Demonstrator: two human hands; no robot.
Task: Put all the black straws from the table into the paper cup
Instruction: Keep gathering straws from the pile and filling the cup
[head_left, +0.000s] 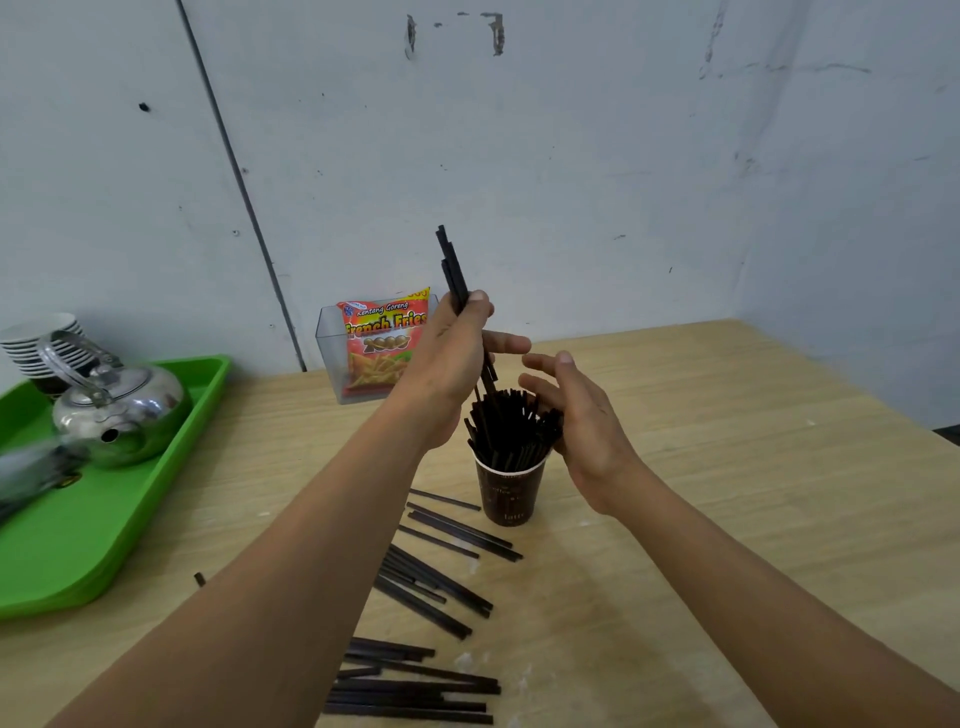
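Gripping straws (453, 270) between left fingers (477, 301).

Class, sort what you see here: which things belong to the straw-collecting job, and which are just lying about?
Belong to the job: paper cup; straws in the cup; held straws; left hand; right hand; loose straws.
Just lying about: green tray; metal kettle; stacked cups; snack packet; clear box.

Table (727, 467) bears paper cup (509, 493), loose straws (431, 587), tray (104, 519), clear box (330, 358).
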